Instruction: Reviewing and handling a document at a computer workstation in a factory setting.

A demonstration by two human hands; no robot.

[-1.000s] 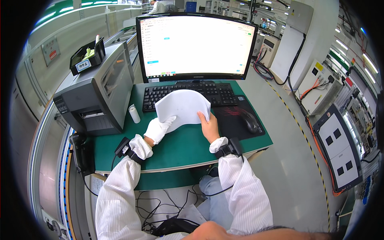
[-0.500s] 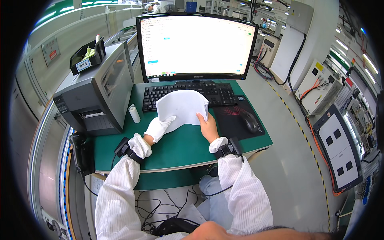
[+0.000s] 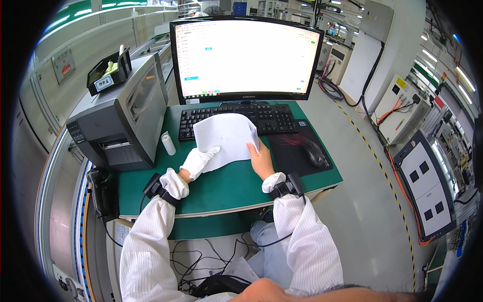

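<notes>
A curved stack of white paper sheets (image 3: 226, 138) is held up above the green desk (image 3: 226, 189), covering part of the black keyboard (image 3: 276, 119). My left hand (image 3: 197, 160), in a white glove, grips the lower left edge with the thumb lying on the front sheet. The bare right hand (image 3: 260, 158) pinches the right edge, thumb in front and fingers behind the stack. Several sheet edges show near the right thumb. Both wrists carry black strapped devices with cables.
Behind the keyboard stands a lit monitor (image 3: 246, 60). A grey label printer (image 3: 118, 126) bears a black bin (image 3: 109, 70) at left, with a small white roll (image 3: 168, 144) beside it. The mouse (image 3: 314, 153) rests on a dark pad at right. A handheld scanner (image 3: 100, 194) hangs at the left edge.
The paper stack has shifted slightly left and its top and right edge have flattened a little. Both hands keep their hold, having moved only slightly left.
</notes>
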